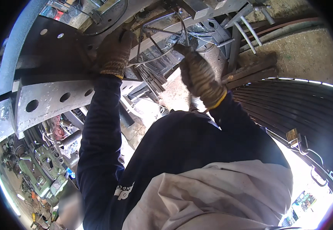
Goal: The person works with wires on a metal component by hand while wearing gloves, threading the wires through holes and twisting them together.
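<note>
Head: left hand (pixel 115 50) by beam (pixel 49 98), right hand (pixel 201 74) near cable (pixel 185 30); fingers' hold: can't tell, both; close cable could snag glove.

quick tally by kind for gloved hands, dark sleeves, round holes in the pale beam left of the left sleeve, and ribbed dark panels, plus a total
Gloved hands (left hand, right hand): 2
Dark sleeves (left sleeve, right sleeve): 2
Round holes in pale beam: 3
Ribbed dark panel: 1
Total: 8
</note>
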Motion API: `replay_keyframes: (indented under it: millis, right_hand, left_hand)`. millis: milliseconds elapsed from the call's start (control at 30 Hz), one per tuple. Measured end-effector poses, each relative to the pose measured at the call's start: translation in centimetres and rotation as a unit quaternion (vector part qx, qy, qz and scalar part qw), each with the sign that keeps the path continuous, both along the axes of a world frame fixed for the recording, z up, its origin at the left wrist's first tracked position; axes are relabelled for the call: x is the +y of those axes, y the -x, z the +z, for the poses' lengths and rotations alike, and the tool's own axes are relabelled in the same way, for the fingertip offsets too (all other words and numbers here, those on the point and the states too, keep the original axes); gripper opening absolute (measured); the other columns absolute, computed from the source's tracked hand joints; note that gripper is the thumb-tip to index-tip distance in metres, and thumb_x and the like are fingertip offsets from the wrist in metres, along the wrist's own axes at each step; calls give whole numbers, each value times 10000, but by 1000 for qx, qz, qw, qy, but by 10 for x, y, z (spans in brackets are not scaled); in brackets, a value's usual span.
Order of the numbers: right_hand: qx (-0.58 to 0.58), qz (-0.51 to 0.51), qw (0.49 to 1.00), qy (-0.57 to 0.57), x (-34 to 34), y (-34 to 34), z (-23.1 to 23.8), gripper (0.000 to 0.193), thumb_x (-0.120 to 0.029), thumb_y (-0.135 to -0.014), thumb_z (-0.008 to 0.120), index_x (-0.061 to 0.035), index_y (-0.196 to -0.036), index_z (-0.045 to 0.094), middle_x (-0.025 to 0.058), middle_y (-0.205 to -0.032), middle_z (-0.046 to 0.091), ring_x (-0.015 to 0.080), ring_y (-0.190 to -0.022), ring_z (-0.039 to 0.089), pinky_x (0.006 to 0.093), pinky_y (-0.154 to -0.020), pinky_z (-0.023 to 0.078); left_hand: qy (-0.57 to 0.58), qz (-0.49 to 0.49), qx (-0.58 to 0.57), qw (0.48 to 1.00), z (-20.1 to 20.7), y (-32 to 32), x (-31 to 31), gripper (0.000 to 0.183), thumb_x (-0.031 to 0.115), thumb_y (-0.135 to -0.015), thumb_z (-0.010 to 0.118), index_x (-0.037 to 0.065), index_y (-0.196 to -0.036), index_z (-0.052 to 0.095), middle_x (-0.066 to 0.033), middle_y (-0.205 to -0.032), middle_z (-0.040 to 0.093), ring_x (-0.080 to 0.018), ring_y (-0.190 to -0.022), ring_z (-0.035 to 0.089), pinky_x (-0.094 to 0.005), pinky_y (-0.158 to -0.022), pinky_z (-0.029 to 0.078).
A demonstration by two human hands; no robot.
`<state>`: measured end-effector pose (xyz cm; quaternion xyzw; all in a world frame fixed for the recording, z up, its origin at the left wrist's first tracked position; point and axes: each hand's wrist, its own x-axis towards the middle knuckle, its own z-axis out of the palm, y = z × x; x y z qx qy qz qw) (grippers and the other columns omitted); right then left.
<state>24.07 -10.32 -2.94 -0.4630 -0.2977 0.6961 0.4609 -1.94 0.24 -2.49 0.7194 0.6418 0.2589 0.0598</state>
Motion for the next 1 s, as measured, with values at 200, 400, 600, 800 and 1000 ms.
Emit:
replay_keyframes:
  millis: [200,400,600,800,1000]
  right_hand:
    - [43,1,997,69,10,-9,-7,421,-507,-1011,550,-99,-966,647,9,-626,563,112,-483,539,279,-459,463]
    - [174,-215,961,-15,19,90,-55,331,-338,-1038,597,-92,-1254,550,64,-1120,599,154,-947,611,309,-794,543]
    - [-96,-117,984,-93,14,57,-75,372,-396,-1025,583,-174,-1324,583,9,-913,602,121,-754,588,294,-666,514]
    - [78,-36,987,135,42,7,10,322,-436,-1002,622,-176,-1176,699,-79,-656,486,42,-483,406,194,-420,339]
    - [127,-96,986,41,42,18,-21,373,-462,-991,633,-135,-1168,672,-20,-773,594,100,-651,565,264,-607,490]
  left_hand:
    - [67,24,-32,997,11,-7,-3,359,445,-909,592,136,-1002,748,-161,-964,733,-369,-911,699,-469,-821,531]
    - [73,7,-58,996,12,-14,-7,383,448,-904,579,115,-976,754,-151,-938,736,-353,-895,700,-455,-834,526]
    - [83,5,-68,994,9,-6,-2,360,431,-910,588,107,-950,742,-152,-919,733,-359,-890,697,-456,-831,521]
    - [100,8,-94,991,4,1,3,366,423,-911,587,93,-963,739,-160,-927,730,-360,-888,699,-452,-825,520]
    - [86,1,-70,994,6,-7,-4,403,418,-915,604,72,-1062,749,-163,-1019,742,-334,-975,706,-419,-895,523]
